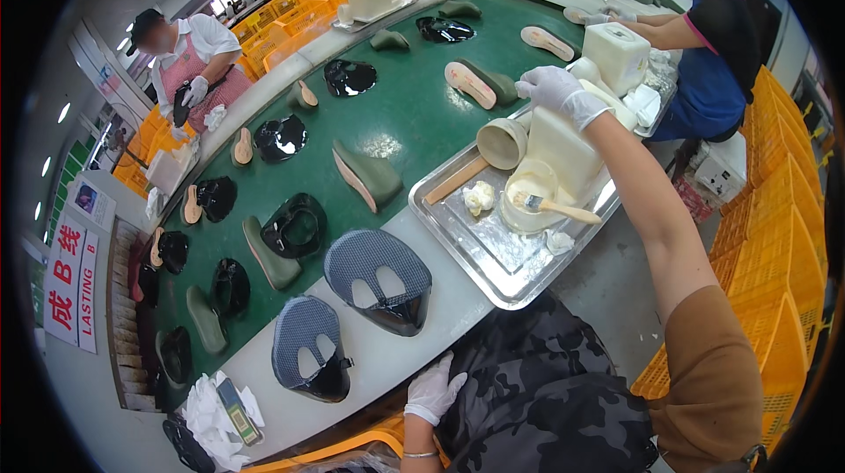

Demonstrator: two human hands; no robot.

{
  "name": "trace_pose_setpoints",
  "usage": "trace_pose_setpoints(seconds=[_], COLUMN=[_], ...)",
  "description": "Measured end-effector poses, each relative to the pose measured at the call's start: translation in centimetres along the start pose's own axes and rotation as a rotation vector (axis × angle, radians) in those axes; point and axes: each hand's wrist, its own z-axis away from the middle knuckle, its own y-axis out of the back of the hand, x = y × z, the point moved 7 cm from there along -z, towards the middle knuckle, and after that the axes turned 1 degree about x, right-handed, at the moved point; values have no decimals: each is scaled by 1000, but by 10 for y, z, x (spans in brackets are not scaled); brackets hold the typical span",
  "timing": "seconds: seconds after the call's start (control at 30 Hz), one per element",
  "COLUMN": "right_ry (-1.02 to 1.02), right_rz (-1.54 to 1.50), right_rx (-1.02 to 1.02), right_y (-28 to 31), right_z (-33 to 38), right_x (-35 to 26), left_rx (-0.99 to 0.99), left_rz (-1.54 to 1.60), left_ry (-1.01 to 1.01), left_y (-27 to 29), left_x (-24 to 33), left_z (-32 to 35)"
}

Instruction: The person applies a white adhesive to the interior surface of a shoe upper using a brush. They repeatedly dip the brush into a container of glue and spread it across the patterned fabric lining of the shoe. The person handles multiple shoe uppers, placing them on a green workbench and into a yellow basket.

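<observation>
My right hand (563,96), in a white glove, reaches over a metal tray (480,271). Its fingertips are at the end of a green shoe last (502,83) with a pale insole on it; the fingers look stretched out, and contact is unclear. My left hand (435,392), also gloved, is low by the table edge against camouflage cloth, fingers apart and holding nothing. Two glossy black shoe uppers with grey checked lining, a larger-looking one (374,266) and another (304,332), lie on the white ledge. A brush (563,209) rests in a tub of cream paste (528,200) on the tray.
Green lasts and black uppers lie along the green belt (414,95). The tray also bears a white plastic container (563,152), a cup (502,143) and a wooden strip (456,180). Crumpled paper (211,420) lies near left. Yellow crates (775,235) stand right. Several co-workers sit around.
</observation>
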Motion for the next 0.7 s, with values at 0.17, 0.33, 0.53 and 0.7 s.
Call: trace_pose_setpoints(seconds=[0.17,0.33,0.53,0.7], right_ry=[-10,11,112,380], right_rz=[6,16,-579,-961], right_rx=[-3,41,223,-186], right_y=[2,3,13,-13], right_z=[-1,-1,7,135], right_x=[0,-3,-20,-134], left_rx=[27,42,330,791], left_rz=[19,458,1265,1404], left_ry=[-8,-27,17,160], left_y=[1,17,62,89], left_x=[0,12,6,-16], left_z=[0,5,21,41])
